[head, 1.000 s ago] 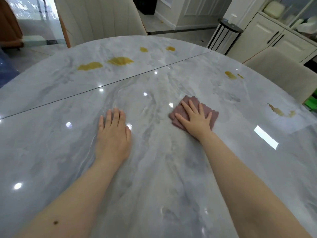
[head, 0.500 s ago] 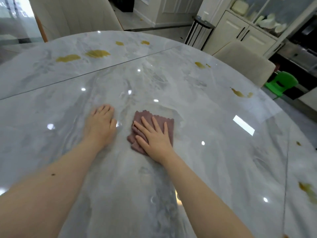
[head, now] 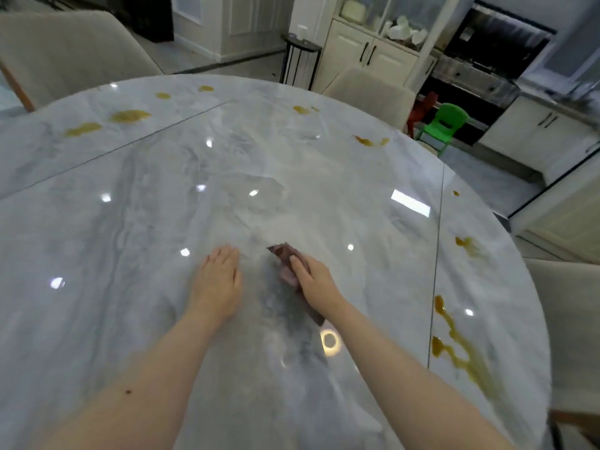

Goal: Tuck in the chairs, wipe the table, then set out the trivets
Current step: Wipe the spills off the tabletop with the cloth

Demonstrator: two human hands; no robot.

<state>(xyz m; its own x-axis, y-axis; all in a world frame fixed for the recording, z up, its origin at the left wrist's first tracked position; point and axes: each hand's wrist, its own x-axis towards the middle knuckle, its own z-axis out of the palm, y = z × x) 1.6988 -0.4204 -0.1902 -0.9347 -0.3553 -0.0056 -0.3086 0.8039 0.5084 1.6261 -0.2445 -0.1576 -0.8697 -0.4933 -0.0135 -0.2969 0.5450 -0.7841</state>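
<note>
A large round grey marble table [head: 130, 222] fills the view. My right hand [head: 313, 280] presses flat on a mauve cloth [head: 285, 259] near the table's middle; the cloth is bunched and partly hidden under the hand and wrist. My left hand [head: 217, 282] rests flat on the bare tabletop just left of it, fingers straight. Brown-yellow spills lie at the far left [head: 130, 116], far right [head: 367, 141] and along the right edge [head: 461, 355]. Beige chairs stand at the far left [head: 65, 53], far right [head: 367, 89] and near right [head: 571, 319]. No trivets are visible.
Cream cabinets [head: 370, 56] and a dark oven [head: 493, 47] stand beyond the table. A small green child's chair [head: 444, 125] and a black stand [head: 300, 60] sit on the floor behind. A seam [head: 436, 254] crosses the tabletop on the right.
My right hand has dragged the cloth toward me and leftward across the table, bunching it up. The left hand stays flat. My view has swung right, showing the right-edge spills.
</note>
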